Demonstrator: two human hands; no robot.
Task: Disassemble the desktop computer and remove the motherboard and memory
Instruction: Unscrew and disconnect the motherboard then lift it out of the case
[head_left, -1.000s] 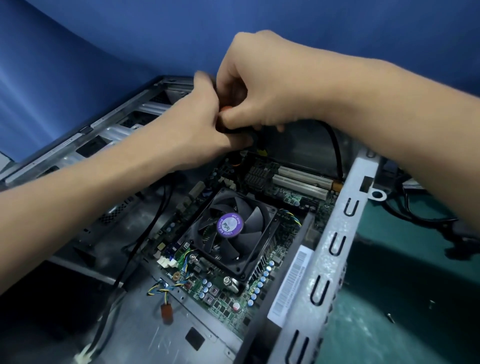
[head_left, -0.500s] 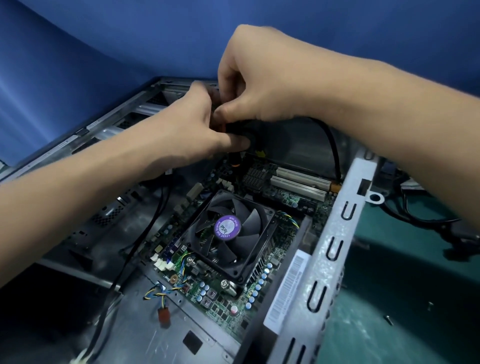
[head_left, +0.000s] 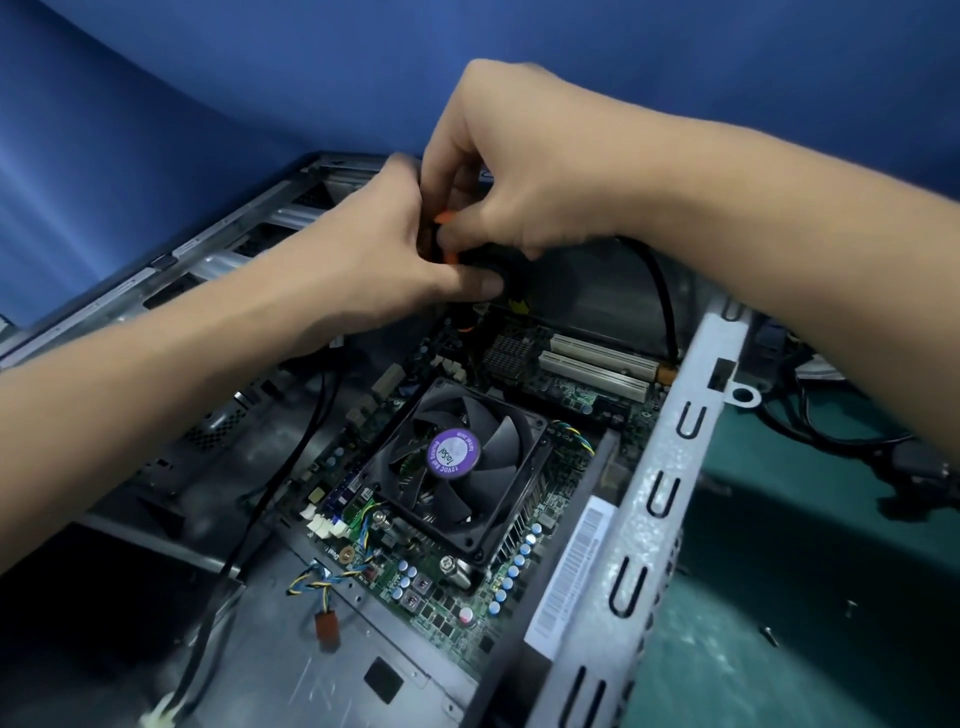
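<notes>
An open desktop case (head_left: 649, 519) lies on its side with the green motherboard (head_left: 441, 592) inside. A black cooler fan with a purple label (head_left: 457, 460) sits at the board's middle. Two white expansion slots (head_left: 597, 366) lie behind it. Over the far end of the board, my left hand (head_left: 374, 260) and my right hand (head_left: 509, 171) meet and together grip a black cable connector with orange parts (head_left: 447, 236). The fingers hide most of it. No memory stick shows clearly.
A black cable (head_left: 291, 467) runs down the left side of the case. A loose fan lead with a brown plug (head_left: 327, 621) lies on the case floor. More black cables (head_left: 852, 431) rest on the green mat (head_left: 779, 623) at right, with small screws (head_left: 769, 635). A blue wall stands behind.
Both hands stay clasped on the connector and shift slightly upward; orange parts now show between the fingers.
</notes>
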